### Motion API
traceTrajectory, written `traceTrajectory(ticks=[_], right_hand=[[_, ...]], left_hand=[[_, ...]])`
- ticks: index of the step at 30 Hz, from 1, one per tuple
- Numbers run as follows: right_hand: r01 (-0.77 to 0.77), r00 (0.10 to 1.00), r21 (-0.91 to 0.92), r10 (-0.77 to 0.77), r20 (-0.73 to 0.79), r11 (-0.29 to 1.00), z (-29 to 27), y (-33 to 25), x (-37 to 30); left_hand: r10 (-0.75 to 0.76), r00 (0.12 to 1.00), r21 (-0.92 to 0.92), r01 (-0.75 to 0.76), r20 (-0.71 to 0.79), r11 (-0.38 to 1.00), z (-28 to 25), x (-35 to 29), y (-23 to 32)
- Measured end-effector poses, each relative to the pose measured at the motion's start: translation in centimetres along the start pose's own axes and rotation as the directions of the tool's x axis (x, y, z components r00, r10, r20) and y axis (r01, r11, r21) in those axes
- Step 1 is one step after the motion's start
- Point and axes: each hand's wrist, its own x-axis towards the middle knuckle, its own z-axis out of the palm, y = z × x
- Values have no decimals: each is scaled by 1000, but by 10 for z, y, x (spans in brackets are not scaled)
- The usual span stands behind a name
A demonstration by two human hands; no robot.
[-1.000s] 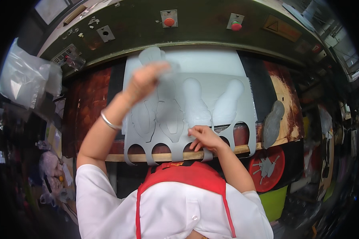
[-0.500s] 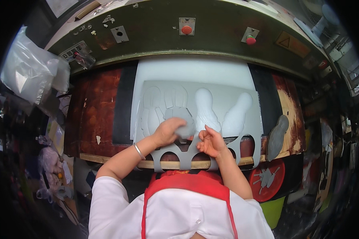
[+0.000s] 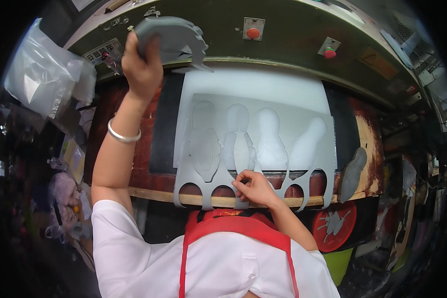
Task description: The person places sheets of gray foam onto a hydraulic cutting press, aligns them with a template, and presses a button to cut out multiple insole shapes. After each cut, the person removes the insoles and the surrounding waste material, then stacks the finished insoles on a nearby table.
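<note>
Head view, from beside the bench: the left hand is raised well above the work, fingers curled tight around a stack of grey cut-out pieces near the green machine housing. The right hand rests low, at the near wooden edge, fingertips pinching the bottom strip of the grey sheet. That sheet lies flat on the white cutting pad — its bowling-pin-shaped openings run lengthwise away from the person. The right hand is touching it; the left is well apart.
</note>
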Motion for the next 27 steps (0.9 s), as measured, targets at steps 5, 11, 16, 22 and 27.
traceTrajectory(ticks=[5, 11, 16, 22, 27], right_hand=[[-277, 943, 476, 139, 304, 835, 8, 1, 44], [-332, 925, 860, -45, 378, 388, 6, 18, 73], [-272, 924, 902, -171, 342, 334, 16, 15, 68], [79, 989, 253, -44, -142, 964, 14, -37, 33], [533, 452, -537, -756, -474, 654, 9, -105, 15]], left_hand=[[472, 626, -323, -345, 621, 881, -26, -130, 27], [370, 410, -435, 75, 834, 897, -58, -223, 18], [186, 557, -373, 244, 809, 895, -50, -225, 19], [-330, 778, -253, 520, 535, 816, -34, -166, 17], [-351, 901, -389, 427, 253, 816, -42, -68, 43]])
